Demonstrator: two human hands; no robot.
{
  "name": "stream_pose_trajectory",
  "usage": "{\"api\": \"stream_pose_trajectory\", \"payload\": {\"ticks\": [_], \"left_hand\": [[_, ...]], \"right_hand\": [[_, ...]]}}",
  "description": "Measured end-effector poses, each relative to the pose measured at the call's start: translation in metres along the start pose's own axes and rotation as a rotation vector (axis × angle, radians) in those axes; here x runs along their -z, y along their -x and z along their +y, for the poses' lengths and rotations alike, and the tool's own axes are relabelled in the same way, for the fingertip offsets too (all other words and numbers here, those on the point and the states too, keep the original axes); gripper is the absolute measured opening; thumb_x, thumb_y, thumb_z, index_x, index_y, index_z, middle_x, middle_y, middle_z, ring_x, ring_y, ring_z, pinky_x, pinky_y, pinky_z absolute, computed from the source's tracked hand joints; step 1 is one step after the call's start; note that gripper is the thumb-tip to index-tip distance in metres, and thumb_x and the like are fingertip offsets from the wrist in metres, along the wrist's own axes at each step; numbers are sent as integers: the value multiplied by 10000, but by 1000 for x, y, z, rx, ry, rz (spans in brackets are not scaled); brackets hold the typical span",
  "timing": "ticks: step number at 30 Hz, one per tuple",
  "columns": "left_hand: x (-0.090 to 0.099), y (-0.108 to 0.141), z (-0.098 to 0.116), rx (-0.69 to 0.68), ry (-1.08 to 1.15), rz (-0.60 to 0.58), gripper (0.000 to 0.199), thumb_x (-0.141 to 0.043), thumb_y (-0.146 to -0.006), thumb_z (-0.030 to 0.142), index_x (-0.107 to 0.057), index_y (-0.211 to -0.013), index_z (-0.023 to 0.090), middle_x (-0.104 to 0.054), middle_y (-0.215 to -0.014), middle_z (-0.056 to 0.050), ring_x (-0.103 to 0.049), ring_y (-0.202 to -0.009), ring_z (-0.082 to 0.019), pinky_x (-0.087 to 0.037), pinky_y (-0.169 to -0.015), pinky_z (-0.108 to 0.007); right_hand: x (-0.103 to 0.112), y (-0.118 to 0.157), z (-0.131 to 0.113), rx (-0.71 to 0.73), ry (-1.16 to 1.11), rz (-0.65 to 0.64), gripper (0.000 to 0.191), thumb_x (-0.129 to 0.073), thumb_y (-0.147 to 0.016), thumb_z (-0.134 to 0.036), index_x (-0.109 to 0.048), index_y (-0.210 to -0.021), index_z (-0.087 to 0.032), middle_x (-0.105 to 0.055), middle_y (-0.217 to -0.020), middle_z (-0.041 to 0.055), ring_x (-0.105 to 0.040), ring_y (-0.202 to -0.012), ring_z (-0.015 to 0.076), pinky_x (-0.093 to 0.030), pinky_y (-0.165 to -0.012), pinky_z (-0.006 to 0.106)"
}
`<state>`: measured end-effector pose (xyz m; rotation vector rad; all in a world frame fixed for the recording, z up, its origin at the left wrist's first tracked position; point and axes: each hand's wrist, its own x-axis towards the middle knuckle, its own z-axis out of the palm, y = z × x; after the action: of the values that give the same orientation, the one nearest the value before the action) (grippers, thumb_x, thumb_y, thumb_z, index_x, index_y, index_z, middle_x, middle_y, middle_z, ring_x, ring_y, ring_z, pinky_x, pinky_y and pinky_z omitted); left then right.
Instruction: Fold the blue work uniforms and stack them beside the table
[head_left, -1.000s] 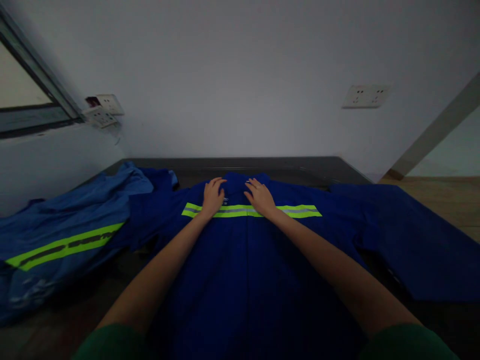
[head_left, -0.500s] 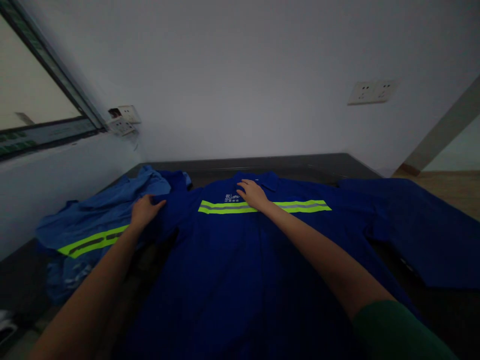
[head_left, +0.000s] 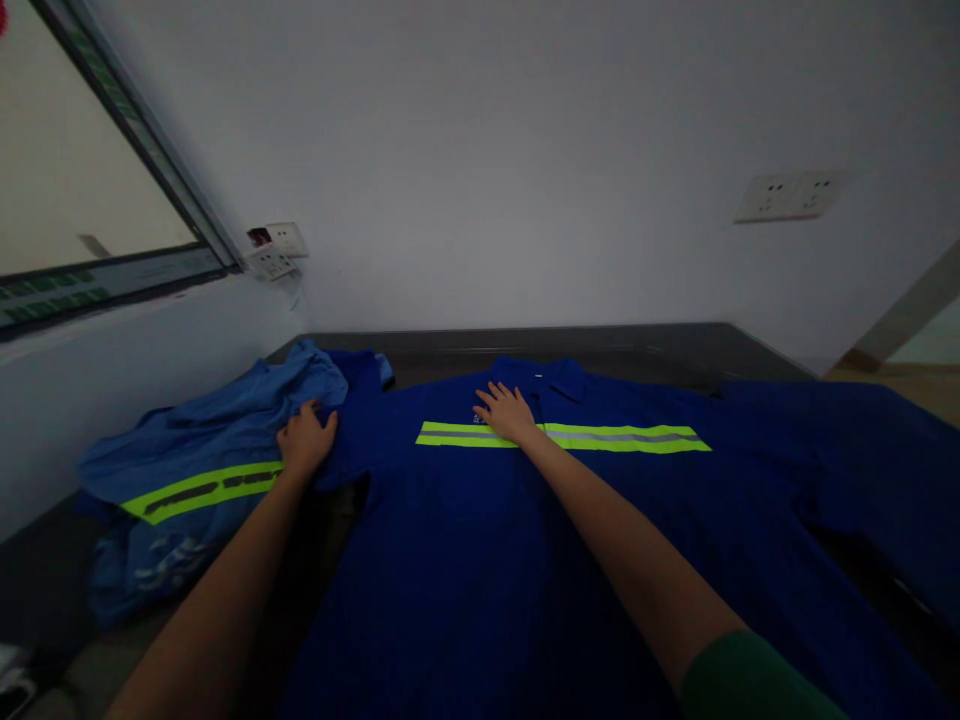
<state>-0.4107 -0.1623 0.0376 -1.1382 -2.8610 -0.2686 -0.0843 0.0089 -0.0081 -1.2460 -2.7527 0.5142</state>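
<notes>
In the head view, a dark blue shirt [head_left: 450, 530] lies spread out on the dark table [head_left: 450, 343], between some lighter blue clothes [head_left: 217, 420] and a folded blue cloth [head_left: 892, 450]. The right hand [head_left: 506, 412] rests on its chest by the bright yellow stripe [head_left: 630, 438], fingers spread wide. The left hand [head_left: 306, 440] is at the end of its sleeve [head_left: 349, 430], fingers bent, but I can't tell if it grips the cloth.

Open space above the shirt [head_left: 480, 520] meets the wall [head_left: 525, 180].
</notes>
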Motion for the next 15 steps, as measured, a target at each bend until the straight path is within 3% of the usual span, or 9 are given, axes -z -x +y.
{"api": "stream_pose_trajectory", "payload": {"ticks": [4, 8, 11, 15], "left_hand": [[3, -12, -18, -43, -109, 4, 467, -352, -915, 409, -560, -1218, 121, -578, -1258, -209, -498, -1176, -388, -356, -969, -521], [9, -16, -34, -75, -233, 27, 433, -345, -923, 363, -560, -1216, 128, -548, -1283, -216, -474, -1173, -395, -359, -939, -531], [15, -12, -30, -93, -287, 44, 409, -387, -902, 318, -563, -1216, 124, -554, -1252, -225, -471, -1168, -397, -358, -932, -523], [23, -5, -8, -116, -194, 115, 396, -371, -903, 267, -572, -1230, 173, -558, -1277, -181, -488, -1180, -361, -356, -954, -505]], "right_hand": [[1, -1, -1, -5, -14, -5, 571, -282, -973, -530, -365, -1461, -245, -276, -1550, 86, -188, -1438, 273, -133, -1139, 523], [1, 0, -2, -9, -16, -4, 559, -295, -973, -513, -370, -1459, -246, -279, -1548, 86, -190, -1438, 272, -130, -1140, 521], [2, 1, -2, -5, -21, 7, 543, -316, -973, -497, -396, -1445, -241, -296, -1541, 90, -208, -1432, 273, -138, -1137, 523], [3, 3, -2, 0, -42, 39, 531, -331, -972, -489, -424, -1428, -233, -297, -1540, 97, -233, -1423, 280, -163, -1132, 523]]}}
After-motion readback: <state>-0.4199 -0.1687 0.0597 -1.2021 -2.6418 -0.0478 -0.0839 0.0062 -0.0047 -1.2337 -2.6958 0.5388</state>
